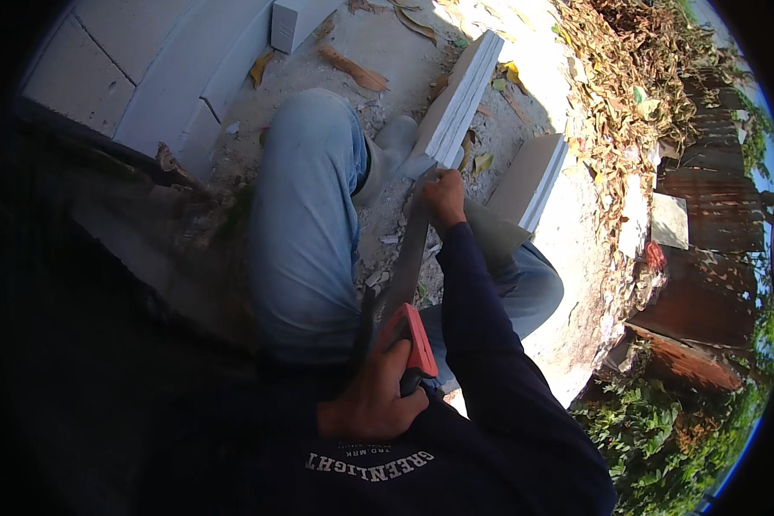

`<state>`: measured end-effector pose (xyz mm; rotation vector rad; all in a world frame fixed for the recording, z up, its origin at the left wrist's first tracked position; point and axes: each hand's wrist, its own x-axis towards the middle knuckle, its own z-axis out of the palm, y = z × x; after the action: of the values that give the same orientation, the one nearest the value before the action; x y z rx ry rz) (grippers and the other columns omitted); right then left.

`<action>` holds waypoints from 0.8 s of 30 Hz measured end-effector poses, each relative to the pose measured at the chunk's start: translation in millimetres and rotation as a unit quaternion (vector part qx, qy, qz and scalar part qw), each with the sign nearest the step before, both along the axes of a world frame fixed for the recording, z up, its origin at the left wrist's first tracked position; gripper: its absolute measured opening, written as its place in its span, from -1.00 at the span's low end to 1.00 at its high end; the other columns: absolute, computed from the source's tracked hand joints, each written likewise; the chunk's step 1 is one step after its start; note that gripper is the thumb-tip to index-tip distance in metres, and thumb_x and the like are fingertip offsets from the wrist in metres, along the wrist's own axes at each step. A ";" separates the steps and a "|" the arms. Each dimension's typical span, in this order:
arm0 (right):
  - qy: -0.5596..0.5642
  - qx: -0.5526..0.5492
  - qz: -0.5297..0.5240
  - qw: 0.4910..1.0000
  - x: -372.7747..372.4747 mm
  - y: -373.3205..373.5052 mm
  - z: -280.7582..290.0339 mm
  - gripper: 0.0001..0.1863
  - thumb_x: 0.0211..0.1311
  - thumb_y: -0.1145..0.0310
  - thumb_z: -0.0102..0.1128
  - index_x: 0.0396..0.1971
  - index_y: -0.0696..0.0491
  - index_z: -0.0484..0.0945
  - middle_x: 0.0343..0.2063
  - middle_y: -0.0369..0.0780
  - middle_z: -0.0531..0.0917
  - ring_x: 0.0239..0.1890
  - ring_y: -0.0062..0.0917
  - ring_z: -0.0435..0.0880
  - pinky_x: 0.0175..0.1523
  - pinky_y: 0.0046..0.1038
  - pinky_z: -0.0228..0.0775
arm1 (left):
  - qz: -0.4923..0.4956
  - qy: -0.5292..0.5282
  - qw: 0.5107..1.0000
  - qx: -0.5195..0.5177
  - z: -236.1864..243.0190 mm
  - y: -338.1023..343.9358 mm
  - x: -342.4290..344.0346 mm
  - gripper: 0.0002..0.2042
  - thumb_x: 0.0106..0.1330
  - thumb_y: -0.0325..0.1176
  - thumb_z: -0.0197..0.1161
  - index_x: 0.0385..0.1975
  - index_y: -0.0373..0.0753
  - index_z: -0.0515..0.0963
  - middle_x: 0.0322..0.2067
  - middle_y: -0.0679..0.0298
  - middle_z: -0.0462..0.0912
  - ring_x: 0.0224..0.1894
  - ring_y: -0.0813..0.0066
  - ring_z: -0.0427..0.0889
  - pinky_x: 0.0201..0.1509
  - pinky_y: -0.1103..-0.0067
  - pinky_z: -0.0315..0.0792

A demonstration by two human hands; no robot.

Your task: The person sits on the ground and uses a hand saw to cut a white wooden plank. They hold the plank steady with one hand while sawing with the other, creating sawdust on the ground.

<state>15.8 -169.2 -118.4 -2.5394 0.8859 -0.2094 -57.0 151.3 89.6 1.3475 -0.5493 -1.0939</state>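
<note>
A hand saw is held by both hands. Its red handle is gripped tight by the left hand, low in the picture at about 6 o'clock. The long grey blade runs up from there toward 12 o'clock. The far end of the blade is grasped by the right hand, just above the middle of the picture. The right arm is covered by a dark blue sleeve.

The tip of the blade is set against a pale grey block, which leans on its edge at about 1 o'clock. A second pale block is seen just beside it, at about 2 o'clock. A knee in blue jeans is seen at 10 o'clock from the saw. Dry leaves are piled at the upper right.
</note>
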 end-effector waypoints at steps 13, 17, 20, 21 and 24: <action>-0.067 -0.057 -0.024 0.996 41.9 -112.8 27.7 -0.64 -0.02 0.46 0.11 -0.25 0.38 0.66 -0.50 0.12 0.69 -0.35 -0.19 0.77 -0.16 -0.27 0.54 | 0.002 -0.035 0.997 -0.071 -35.2 -78.7 10.1 -0.65 0.10 -0.54 0.16 -0.09 -0.49 0.35 -0.27 -0.23 0.49 -0.07 -0.22 0.55 0.13 0.19 0.33; -0.052 -0.010 -0.063 0.997 52.5 -140.9 7.5 -0.66 -0.03 0.44 0.11 -0.29 0.34 0.66 -0.42 0.15 0.69 -0.26 -0.09 0.73 -0.10 -0.22 0.52 | 0.096 -0.121 0.979 -0.134 -48.8 -102.3 14.6 -0.59 0.12 -0.55 0.14 0.01 -0.47 0.34 -0.34 -0.04 0.48 -0.29 0.10 0.55 -0.13 0.33 0.38; 0.014 0.042 -0.065 0.997 62.7 -131.3 16.1 -0.69 -0.05 0.39 0.14 -0.35 0.28 0.67 -0.24 0.20 0.67 -0.10 0.05 0.68 0.02 -0.14 0.50 | 0.065 -0.040 0.992 -0.099 -42.2 -102.2 20.6 -0.60 0.11 -0.53 0.14 -0.04 -0.53 0.32 -0.34 -0.19 0.50 -0.18 -0.21 0.58 0.04 0.17 0.37; 0.024 0.041 -0.060 0.997 63.2 -130.5 18.9 -0.71 -0.05 0.39 0.14 -0.37 0.29 0.66 -0.25 0.20 0.67 -0.10 0.05 0.67 0.02 -0.14 0.50 | 0.050 -0.024 0.995 -0.087 -39.7 -100.9 21.6 -0.61 0.11 -0.53 0.13 -0.04 -0.54 0.32 -0.35 -0.19 0.49 -0.19 -0.21 0.58 0.03 0.17 0.37; 0.017 -0.025 0.001 1.000 59.1 -121.6 25.4 -0.74 -0.01 0.41 0.11 -0.44 0.32 0.63 -0.37 0.20 0.67 -0.20 0.02 0.70 -0.07 -0.16 0.51 | 0.067 -0.066 0.991 -0.093 -44.8 -100.8 13.7 -0.45 0.10 -0.57 0.12 0.16 -0.52 0.24 -0.29 -0.05 0.48 -0.26 0.15 0.55 -0.06 0.34 0.39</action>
<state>74.9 -290.8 -92.9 -2.5969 0.9026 -0.1908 -43.4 50.5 44.8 1.2798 -0.6317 -0.8285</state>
